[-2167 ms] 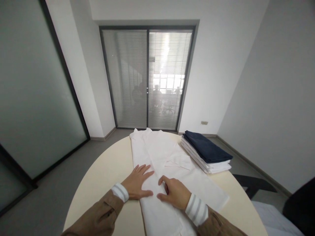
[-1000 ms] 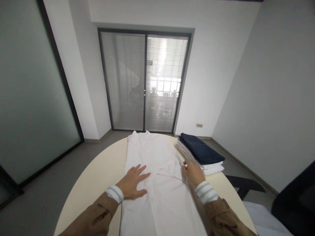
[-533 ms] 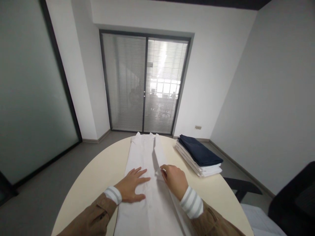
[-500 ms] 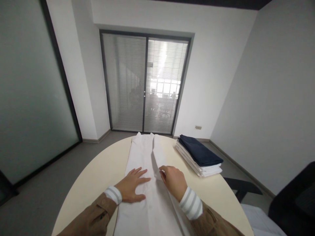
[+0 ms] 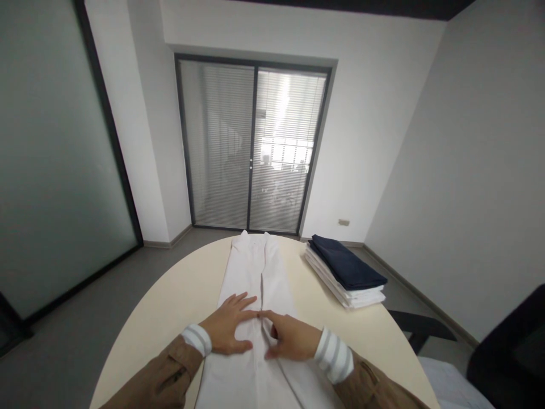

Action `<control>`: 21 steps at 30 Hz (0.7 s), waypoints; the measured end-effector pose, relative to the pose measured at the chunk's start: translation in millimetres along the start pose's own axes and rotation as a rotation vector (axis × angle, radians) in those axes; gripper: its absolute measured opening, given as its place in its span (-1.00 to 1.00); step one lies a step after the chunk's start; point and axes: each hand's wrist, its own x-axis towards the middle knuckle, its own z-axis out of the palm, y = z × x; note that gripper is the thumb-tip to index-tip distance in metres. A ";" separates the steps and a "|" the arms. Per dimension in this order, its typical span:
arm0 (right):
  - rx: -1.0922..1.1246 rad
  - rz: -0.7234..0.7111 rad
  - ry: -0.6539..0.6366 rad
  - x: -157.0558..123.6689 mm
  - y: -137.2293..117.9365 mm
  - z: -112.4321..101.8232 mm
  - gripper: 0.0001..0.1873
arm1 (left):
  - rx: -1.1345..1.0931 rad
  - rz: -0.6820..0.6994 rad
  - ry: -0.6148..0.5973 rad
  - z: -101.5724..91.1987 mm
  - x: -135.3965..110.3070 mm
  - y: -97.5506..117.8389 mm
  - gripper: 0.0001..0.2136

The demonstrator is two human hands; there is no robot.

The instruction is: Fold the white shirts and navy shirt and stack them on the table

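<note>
Both the left hand (image 5: pixel 227 329) and right hand (image 5: pixel 289 342) lie open and flat on the white cloth (image 5: pixel 255 284), a long folded strip on the table (image 5: pixel 179 295); it looks soft, light and floppy, best held by its edges.

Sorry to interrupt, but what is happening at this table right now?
A person presses both hands on a white garment laid lengthwise on a round cream table. The left hand lies flat on it; the right hand rests on a flap folded to the middle. A stack of folded white cloths topped by a navy one sits alongside.
</note>
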 end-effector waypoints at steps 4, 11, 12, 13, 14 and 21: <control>0.144 -0.122 -0.118 6.7 6.5 1.4 0.08 | -0.012 -0.022 -0.013 -2.0 0.2 3.0 -0.22; 0.054 -0.092 -0.294 -15.3 2.4 -14.8 0.15 | -0.037 -0.022 0.001 0.0 -0.2 0.8 -0.22; 0.057 -0.114 -0.306 -19.0 1.6 -17.2 0.11 | -0.032 -0.021 0.001 0.3 -0.1 0.4 -0.22; 0.068 -0.136 -0.311 -21.8 0.6 -18.4 0.08 | -0.028 -0.021 0.000 0.4 0.0 0.2 -0.23; 0.086 -0.157 -0.314 -23.6 -0.5 -18.3 0.06 | -0.024 -0.020 -0.001 0.3 0.1 0.1 -0.23; 0.442 -0.055 -0.707 -15.3 -11.0 7.1 0.37 | -0.027 -0.028 -0.008 0.1 0.0 -0.4 -0.14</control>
